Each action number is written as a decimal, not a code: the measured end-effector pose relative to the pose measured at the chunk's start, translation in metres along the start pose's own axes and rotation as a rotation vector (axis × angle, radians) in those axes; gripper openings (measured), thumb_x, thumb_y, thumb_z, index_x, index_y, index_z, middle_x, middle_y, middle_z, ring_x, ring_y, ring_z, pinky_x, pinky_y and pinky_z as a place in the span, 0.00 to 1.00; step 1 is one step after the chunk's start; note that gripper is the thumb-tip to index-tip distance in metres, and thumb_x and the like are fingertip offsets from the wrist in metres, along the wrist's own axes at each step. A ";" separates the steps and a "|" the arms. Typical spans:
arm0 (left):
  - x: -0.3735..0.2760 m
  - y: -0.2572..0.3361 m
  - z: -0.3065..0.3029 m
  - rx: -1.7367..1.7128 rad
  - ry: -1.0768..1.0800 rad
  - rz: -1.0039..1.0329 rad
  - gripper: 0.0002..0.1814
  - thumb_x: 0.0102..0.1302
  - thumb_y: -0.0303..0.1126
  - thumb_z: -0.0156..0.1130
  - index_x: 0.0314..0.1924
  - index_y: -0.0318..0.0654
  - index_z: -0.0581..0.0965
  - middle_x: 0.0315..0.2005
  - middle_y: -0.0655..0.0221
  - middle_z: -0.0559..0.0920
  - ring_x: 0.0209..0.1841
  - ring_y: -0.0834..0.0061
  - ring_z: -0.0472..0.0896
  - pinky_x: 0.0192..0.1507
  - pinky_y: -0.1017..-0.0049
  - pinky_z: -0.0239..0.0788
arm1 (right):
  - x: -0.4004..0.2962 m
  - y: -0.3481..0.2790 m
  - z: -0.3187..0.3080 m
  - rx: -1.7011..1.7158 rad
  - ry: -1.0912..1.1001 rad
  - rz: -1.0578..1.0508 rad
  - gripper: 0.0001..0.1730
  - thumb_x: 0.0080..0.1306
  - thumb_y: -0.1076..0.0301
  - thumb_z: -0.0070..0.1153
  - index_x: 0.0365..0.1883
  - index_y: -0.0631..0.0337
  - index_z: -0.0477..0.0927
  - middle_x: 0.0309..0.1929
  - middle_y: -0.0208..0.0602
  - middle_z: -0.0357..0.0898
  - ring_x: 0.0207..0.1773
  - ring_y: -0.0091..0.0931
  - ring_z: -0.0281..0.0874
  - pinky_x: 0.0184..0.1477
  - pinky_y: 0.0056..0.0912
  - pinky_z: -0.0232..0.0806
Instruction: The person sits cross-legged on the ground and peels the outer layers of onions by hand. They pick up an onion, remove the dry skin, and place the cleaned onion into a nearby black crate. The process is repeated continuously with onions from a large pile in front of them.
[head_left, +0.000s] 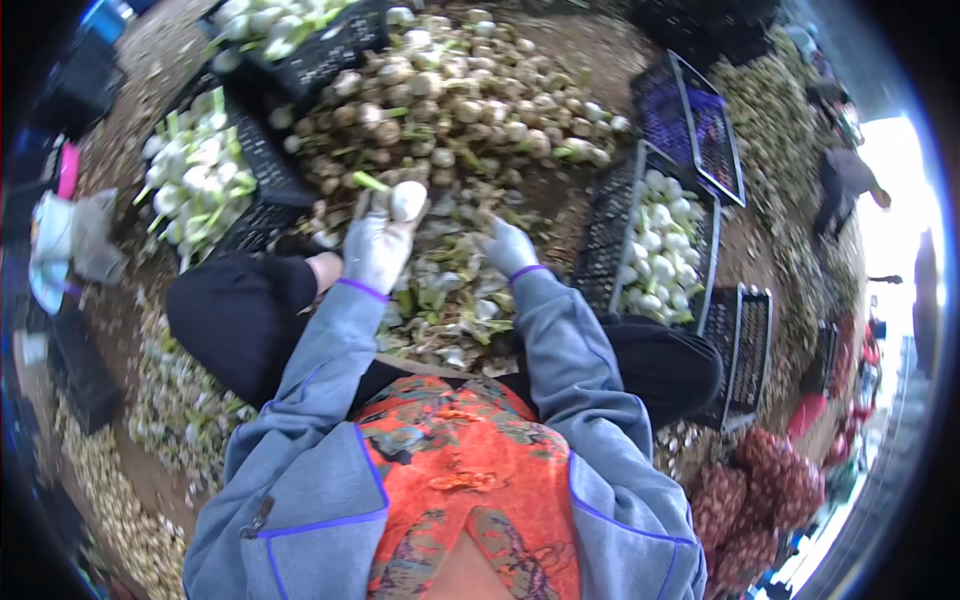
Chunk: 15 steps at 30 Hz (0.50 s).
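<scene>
My left hand, in a pale glove, holds a white fresh garlic bulb with a short green stem pointing left. My right hand, also gloved, is apart from it to the right, over the peelings. Its fingers are curled and partly hidden, and I cannot tell whether something small is in them. Beneath and between both hands lies a litter of stripped garlic skins and green leaves. Beyond the hands spreads a large heap of brownish, unpeeled garlic bulbs.
Black plastic crates with clean white bulbs stand at left, upper left and right. A crate with purple inside and another dark crate are farther right. Red mesh sacks sit lower right. A person is beyond.
</scene>
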<state>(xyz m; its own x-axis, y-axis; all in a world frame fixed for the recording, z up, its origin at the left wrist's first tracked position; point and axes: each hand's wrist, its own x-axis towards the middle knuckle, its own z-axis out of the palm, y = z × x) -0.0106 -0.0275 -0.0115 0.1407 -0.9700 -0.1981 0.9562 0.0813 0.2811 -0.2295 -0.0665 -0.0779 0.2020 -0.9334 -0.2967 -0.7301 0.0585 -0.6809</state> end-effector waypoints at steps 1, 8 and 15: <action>0.001 -0.001 -0.001 0.159 -0.041 0.068 0.18 0.66 0.30 0.54 0.55 0.34 0.70 0.52 0.59 0.75 0.53 0.61 0.75 0.60 0.60 0.65 | 0.002 -0.010 0.007 0.458 -0.147 0.088 0.24 0.63 0.50 0.51 0.48 0.61 0.73 0.43 0.48 0.78 0.50 0.43 0.75 0.50 0.47 0.67; 0.001 -0.030 0.000 1.089 -0.051 0.093 0.28 0.66 0.26 0.55 0.64 0.32 0.60 0.60 0.63 0.65 0.56 0.75 0.69 0.57 0.79 0.61 | 0.019 -0.052 -0.048 2.141 -0.290 0.174 0.21 0.67 0.49 0.40 0.44 0.57 0.72 0.40 0.36 0.76 0.41 0.32 0.76 0.40 0.40 0.72; 0.014 -0.024 -0.013 0.973 0.316 -0.010 0.25 0.68 0.31 0.53 0.64 0.40 0.61 0.56 0.66 0.69 0.52 0.72 0.74 0.56 0.71 0.65 | 0.114 0.082 -0.079 1.338 0.479 0.453 0.14 0.65 0.56 0.49 0.35 0.55 0.80 0.33 0.34 0.81 0.37 0.28 0.79 0.36 0.34 0.70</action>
<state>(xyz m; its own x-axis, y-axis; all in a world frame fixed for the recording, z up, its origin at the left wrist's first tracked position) -0.0280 -0.0403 -0.0334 0.3298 -0.8534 -0.4036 0.3551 -0.2840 0.8906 -0.3178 -0.1964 -0.1150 -0.2940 -0.7569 -0.5836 0.5075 0.3938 -0.7664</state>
